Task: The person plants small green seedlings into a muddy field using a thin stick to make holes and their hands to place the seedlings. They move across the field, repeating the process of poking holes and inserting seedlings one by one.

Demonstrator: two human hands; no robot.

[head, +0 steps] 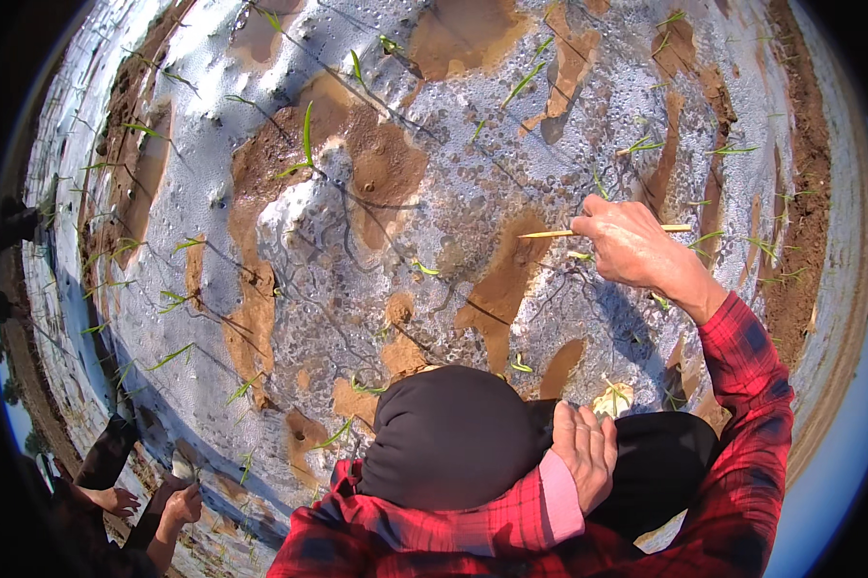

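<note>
My right hand (640,253) is closed around a thin wooden stick (542,234), held level above the plastic mulch film (376,303). The stick's pointed end lies over a patch of brown mud (510,274) on the film. A green seedling (599,184) stands just beyond my fingers, and a small one (581,256) lies below the stick. My left hand (586,451) rests between my knees with its fingers together; whether it holds anything is hidden. Close to its fingertips, a limp seedling (614,394) lies by a pale patch.
Rows of young green plants (307,137) poke through the wet, silvery film. Muddy puddles (466,36) lie ahead. A soil furrow (810,180) runs along the right. At the lower left, another person's hands (181,506) work near the bed, one with a pale object.
</note>
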